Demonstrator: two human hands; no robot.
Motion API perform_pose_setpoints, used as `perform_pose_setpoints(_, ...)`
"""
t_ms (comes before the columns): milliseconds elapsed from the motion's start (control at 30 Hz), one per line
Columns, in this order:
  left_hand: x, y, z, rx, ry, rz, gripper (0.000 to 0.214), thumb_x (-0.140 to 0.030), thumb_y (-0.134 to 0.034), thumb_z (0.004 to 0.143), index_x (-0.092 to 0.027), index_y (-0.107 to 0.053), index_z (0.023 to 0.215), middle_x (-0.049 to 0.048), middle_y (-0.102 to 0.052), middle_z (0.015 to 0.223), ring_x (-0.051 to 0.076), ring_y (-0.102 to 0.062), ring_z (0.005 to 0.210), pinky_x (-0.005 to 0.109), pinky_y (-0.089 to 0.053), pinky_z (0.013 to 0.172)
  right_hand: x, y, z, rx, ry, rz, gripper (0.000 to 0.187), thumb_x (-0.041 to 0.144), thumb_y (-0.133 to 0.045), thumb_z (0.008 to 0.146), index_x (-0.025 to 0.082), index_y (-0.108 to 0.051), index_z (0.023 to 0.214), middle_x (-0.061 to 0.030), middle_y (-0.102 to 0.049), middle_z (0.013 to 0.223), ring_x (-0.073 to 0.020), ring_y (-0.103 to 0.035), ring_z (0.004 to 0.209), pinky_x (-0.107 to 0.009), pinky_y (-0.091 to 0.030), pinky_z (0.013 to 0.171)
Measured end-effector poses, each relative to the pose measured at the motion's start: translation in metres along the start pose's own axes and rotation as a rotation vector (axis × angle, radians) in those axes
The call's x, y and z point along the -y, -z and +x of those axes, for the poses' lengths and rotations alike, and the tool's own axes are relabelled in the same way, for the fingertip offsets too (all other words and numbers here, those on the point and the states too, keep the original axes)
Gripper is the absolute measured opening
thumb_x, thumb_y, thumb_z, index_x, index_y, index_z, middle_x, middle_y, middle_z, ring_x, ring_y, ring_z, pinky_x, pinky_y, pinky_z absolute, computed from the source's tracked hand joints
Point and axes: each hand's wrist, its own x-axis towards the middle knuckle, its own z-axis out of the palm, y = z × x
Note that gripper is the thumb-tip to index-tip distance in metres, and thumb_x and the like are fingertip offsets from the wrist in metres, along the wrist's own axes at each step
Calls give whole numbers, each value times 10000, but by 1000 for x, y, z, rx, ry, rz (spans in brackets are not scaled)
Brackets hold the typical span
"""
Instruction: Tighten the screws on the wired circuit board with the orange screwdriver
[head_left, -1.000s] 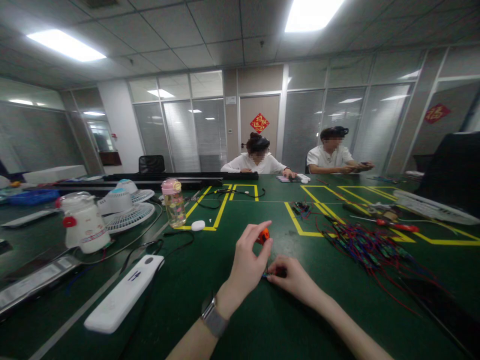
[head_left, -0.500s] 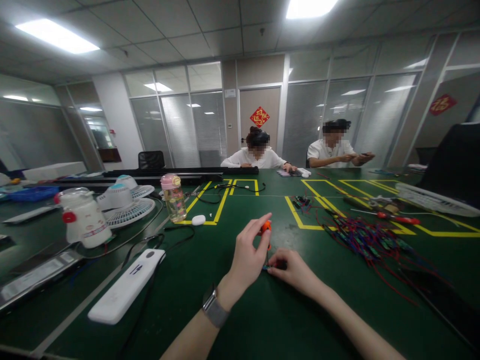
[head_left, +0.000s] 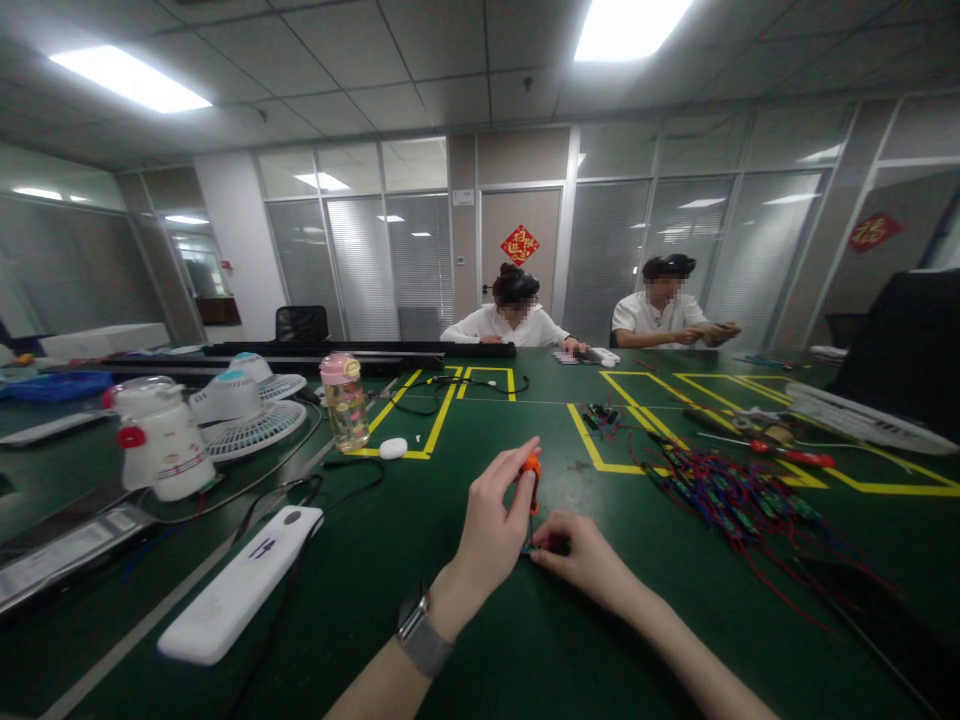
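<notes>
My left hand point(head_left: 491, 515) is closed round the orange handle of a small screwdriver point(head_left: 532, 480), which stands upright with its thin shaft pointing down. At the foot of the shaft, my right hand point(head_left: 574, 550) pinches a small circuit board point(head_left: 528, 549) against the table. Most of the board is hidden by the fingertips, and the screwdriver's exact contact point is too small to tell. A watch sits on my left wrist.
To the right lies a heap of wired circuit boards point(head_left: 731, 490) beside a red-handled screwdriver point(head_left: 795, 455). On the left are a white power bank-like bar point(head_left: 240, 585), a jug point(head_left: 165, 440), a fan point(head_left: 259, 425) and a pink-lidded bottle point(head_left: 345, 405). Two people sit opposite.
The camera view has tilted slightly upward, so the scene sits a little lower. Both hands keep their hold on the screwdriver and the board, with hardly any other movement.
</notes>
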Motion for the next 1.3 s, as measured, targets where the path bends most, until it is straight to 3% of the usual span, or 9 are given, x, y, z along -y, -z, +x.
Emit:
perform_pose_setpoints(133, 1, 1, 0, -36, -16, 61, 280, -177, -544, 913, -231, -645, 1169, 41, -619, 990, 157, -611, 886, 277, -504, 798, -2, -2, 0, -12, -6, 1, 53, 125, -699, 703, 147, -718, 746, -41, -670, 785, -176, -612, 736, -255, -458, 678)
perform_pose_setpoints(333, 3, 1, 1, 29, -17, -6, 366, -186, -416, 974, -254, -548, 1308, 57, -621, 1141, 166, -600, 1025, 310, -486, 901, -2, -1, 0, 0, -20, 11, 65, 126, -687, 707, 140, -723, 759, -47, -670, 785, -176, -614, 735, -254, -462, 678)
perform_pose_setpoints(500, 5, 0, 1, -56, -22, 97, 280, -189, -562, 897, -242, -654, 1157, 40, -587, 991, 161, -600, 887, 283, -507, 794, -3, -2, 1, -5, -22, 16, 61, 139, -681, 706, 139, -715, 757, -45, -673, 773, -174, -610, 723, -253, -459, 664)
perform_pose_setpoints(667, 5, 0, 2, 18, -19, 9, 360, -202, -403, 975, -232, -561, 1297, 68, -622, 1092, 162, -619, 933, 296, -515, 822, -4, -1, 1, 10, -5, 11, 59, 150, -686, 710, 148, -711, 764, -42, -681, 783, -180, -618, 740, -259, -463, 676)
perform_pose_setpoints(833, 5, 2, 2, -51, -38, 114, 261, -222, -570, 899, -231, -668, 1141, 48, -590, 971, 168, -597, 874, 299, -506, 801, -3, 0, 1, 3, -9, 14, 58, 151, -689, 715, 155, -718, 765, -36, -676, 779, -175, -615, 735, -255, -459, 678)
perform_pose_setpoints(967, 5, 2, 3, 19, -3, -12, 368, -225, -406, 977, -232, -553, 1314, 78, -613, 1118, 171, -615, 965, 321, -509, 862, -2, -1, 1, -7, -12, 10, 57, 139, -694, 710, 142, -716, 762, -40, -671, 774, -173, -611, 728, -256, -459, 677)
perform_pose_setpoints(1167, 6, 1, 2, -44, -7, 50, 276, -216, -546, 913, -218, -655, 1166, 46, -619, 960, 164, -610, 869, 294, -509, 796, -1, -1, 1, 4, -21, 1, 60, 132, -689, 712, 142, -716, 765, -36, -667, 774, -171, -611, 734, -253, -457, 679)
perform_pose_setpoints(1300, 5, 2, 2, 11, -12, -8, 355, -239, -404, 982, -215, -575, 1292, 90, -624, 1122, 186, -611, 1011, 335, -506, 883, -1, 0, 1, 8, -11, 2, 53, 136, -684, 715, 147, -715, 757, -34, -665, 781, -169, -613, 735, -250, -459, 679)
